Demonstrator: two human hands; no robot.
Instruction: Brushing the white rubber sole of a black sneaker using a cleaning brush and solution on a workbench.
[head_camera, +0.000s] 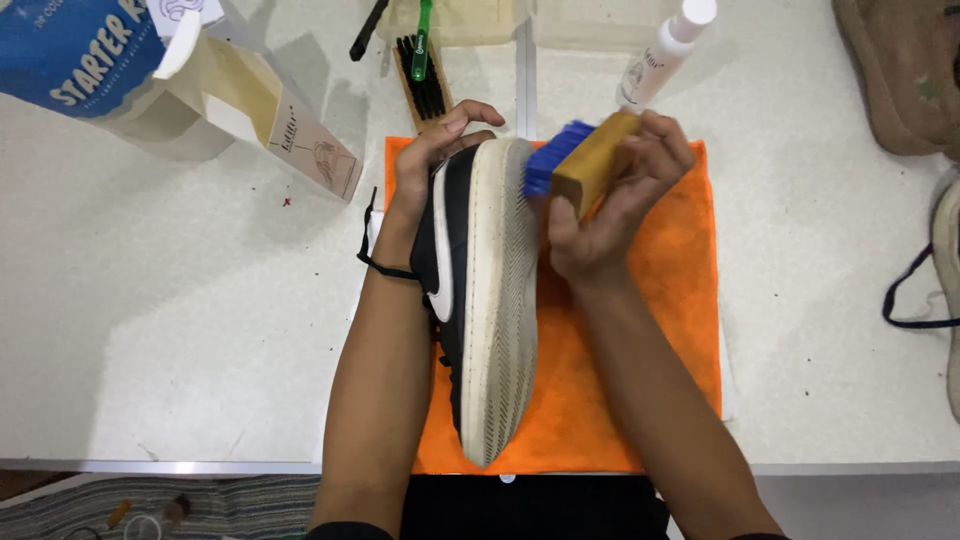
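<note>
My left hand (432, 160) grips the toe end of a black sneaker (452, 250) with a white side mark, tipped on its side so the worn whitish sole (500, 300) faces right. My right hand (610, 215) holds a wooden brush with blue bristles (585, 158); the bristles press against the sole's far edge. The shoe rests over an orange cloth (650, 330) spread on the white table.
A black-bristled wooden brush (422, 85) and a green-handled tool (421, 40) lie beyond the cloth. A white bottle (665, 50) stands at the back right. A beige box (250, 110) and a blue packet (70, 50) sit back left. Other shoes (900, 80) lie at the right edge.
</note>
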